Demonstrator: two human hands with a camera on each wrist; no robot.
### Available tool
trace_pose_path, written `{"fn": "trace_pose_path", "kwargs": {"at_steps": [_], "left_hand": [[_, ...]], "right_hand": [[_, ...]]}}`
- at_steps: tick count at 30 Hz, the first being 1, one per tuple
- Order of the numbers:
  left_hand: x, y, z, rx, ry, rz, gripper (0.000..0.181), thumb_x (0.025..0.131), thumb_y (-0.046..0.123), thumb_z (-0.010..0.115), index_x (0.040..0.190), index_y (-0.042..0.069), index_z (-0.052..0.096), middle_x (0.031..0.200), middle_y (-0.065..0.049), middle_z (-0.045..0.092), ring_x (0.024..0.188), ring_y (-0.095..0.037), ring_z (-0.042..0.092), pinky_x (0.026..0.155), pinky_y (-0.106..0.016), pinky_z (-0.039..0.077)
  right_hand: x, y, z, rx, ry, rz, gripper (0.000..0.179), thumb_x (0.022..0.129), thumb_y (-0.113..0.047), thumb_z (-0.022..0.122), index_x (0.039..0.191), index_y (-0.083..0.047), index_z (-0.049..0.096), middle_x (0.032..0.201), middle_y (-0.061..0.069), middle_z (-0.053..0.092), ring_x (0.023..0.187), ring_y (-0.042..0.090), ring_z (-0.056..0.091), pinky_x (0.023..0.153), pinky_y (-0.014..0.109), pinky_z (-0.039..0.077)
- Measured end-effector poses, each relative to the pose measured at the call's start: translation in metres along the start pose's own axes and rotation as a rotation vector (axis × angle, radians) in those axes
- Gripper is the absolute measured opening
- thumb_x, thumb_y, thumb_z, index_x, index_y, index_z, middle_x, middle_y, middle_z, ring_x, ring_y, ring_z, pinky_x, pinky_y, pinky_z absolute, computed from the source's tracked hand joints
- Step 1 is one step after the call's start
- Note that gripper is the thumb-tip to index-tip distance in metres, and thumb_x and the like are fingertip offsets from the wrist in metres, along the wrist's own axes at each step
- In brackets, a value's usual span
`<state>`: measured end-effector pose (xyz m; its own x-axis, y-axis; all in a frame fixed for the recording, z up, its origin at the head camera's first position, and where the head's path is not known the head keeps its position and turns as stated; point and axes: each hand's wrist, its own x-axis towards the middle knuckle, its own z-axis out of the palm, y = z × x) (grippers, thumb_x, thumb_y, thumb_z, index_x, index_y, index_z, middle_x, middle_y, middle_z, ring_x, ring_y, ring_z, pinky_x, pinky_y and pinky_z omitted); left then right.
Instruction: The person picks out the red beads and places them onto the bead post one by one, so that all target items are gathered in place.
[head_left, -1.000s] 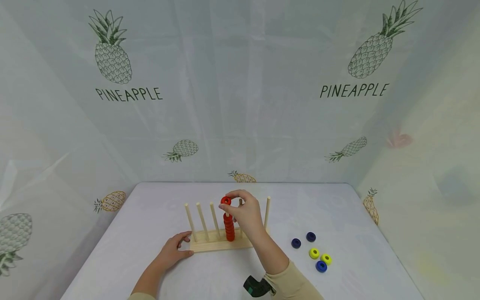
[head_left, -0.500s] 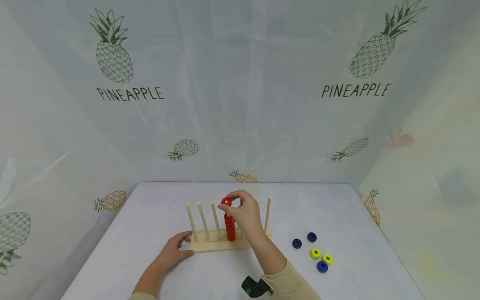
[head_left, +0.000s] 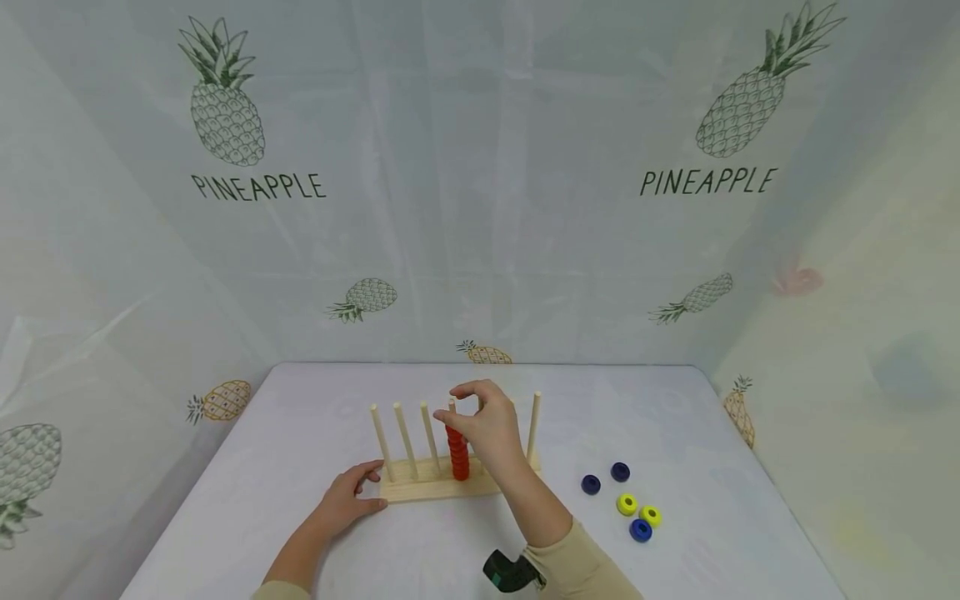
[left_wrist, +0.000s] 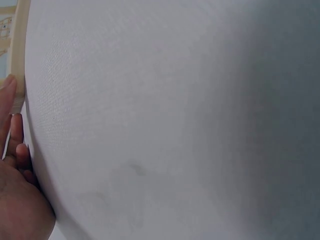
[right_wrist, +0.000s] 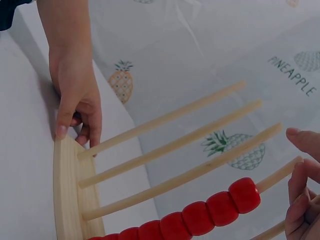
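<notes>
A wooden peg stand with several upright pegs sits on the table. Red beads are stacked along one middle peg, whose bare tip sticks out above them. My left hand grips the stand's left end, thumb at the front edge and fingers behind, as the right wrist view also shows. Around the top of the beaded peg, my right hand has thumb and index finger spread apart with no bead between them. That hand hides part of the pegs to its right. The left wrist view catches the stand's corner beside my fingers.
To the right of the stand lie loose beads: two dark blue beads, two yellow beads and a brighter blue bead. A pineapple-printed curtain surrounds the white table at the back and sides.
The red bead pinched at the peg's top has been let go and slid down onto the stack. My right thumb and index finger have parted; the left hand holds its place.
</notes>
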<state>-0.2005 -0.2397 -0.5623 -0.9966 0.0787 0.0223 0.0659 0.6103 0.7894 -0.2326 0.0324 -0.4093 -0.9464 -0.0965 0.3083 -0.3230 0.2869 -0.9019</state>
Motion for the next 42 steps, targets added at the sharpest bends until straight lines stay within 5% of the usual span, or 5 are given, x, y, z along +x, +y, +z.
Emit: {"fn": "trace_pose_path", "kwargs": {"at_steps": [7, 21, 28, 37, 42], "left_hand": [[0.005, 0.000, 0.002, -0.002, -0.004, -0.018, 0.065, 0.075, 0.011, 0.084, 0.132, -0.002, 0.055, 0.102, 0.000, 0.057, 0.084, -0.019, 0.039, 0.073, -0.030, 0.034], [0.015, 0.009, -0.011, 0.171, -0.026, -0.003, 0.065, 0.068, 0.007, 0.087, 0.125, -0.003, 0.057, 0.090, 0.000, 0.054, 0.078, -0.019, 0.045, 0.068, -0.033, 0.039], [0.015, 0.013, -0.028, 0.259, -0.038, 0.001, 0.068, 0.069, 0.011, 0.088, 0.128, -0.002, 0.056, 0.099, -0.005, 0.059, 0.093, -0.029, 0.058, 0.083, -0.049, 0.047], [0.003, 0.026, -0.043, 0.313, -0.040, -0.021, 0.072, 0.067, 0.010, 0.089, 0.130, 0.000, 0.056, 0.105, -0.010, 0.060, 0.094, -0.032, 0.058, 0.080, -0.048, 0.048], [0.000, 0.037, -0.051, 0.333, -0.038, 0.016, 0.072, 0.068, 0.010, 0.088, 0.131, 0.002, 0.055, 0.110, -0.013, 0.060, 0.099, -0.034, 0.057, 0.081, -0.048, 0.048]], "right_hand": [[-0.001, -0.004, -0.006, 0.046, -0.051, 0.019, 0.030, 0.074, -0.019, 0.086, 0.099, -0.011, 0.071, 0.103, -0.001, 0.061, 0.056, 0.012, 0.049, 0.049, 0.025, 0.042], [-0.005, -0.004, -0.018, -0.072, -0.137, -0.084, 0.027, 0.077, -0.018, 0.084, 0.100, -0.009, 0.072, 0.097, -0.005, 0.065, 0.085, 0.020, 0.057, 0.069, 0.028, 0.049], [-0.008, -0.007, -0.028, -0.201, -0.199, -0.173, 0.026, 0.079, -0.020, 0.082, 0.102, -0.014, 0.071, 0.098, -0.008, 0.064, 0.089, 0.016, 0.056, 0.078, 0.033, 0.048], [-0.014, 0.000, -0.054, -0.435, -0.180, -0.269, 0.025, 0.079, -0.023, 0.082, 0.101, -0.014, 0.073, 0.102, -0.004, 0.067, 0.104, 0.021, 0.060, 0.092, 0.042, 0.047], [-0.017, 0.012, -0.070, -0.575, -0.136, -0.308, 0.024, 0.078, -0.026, 0.083, 0.098, -0.016, 0.073, 0.100, -0.007, 0.065, 0.103, 0.021, 0.059, 0.085, 0.038, 0.050]]}}
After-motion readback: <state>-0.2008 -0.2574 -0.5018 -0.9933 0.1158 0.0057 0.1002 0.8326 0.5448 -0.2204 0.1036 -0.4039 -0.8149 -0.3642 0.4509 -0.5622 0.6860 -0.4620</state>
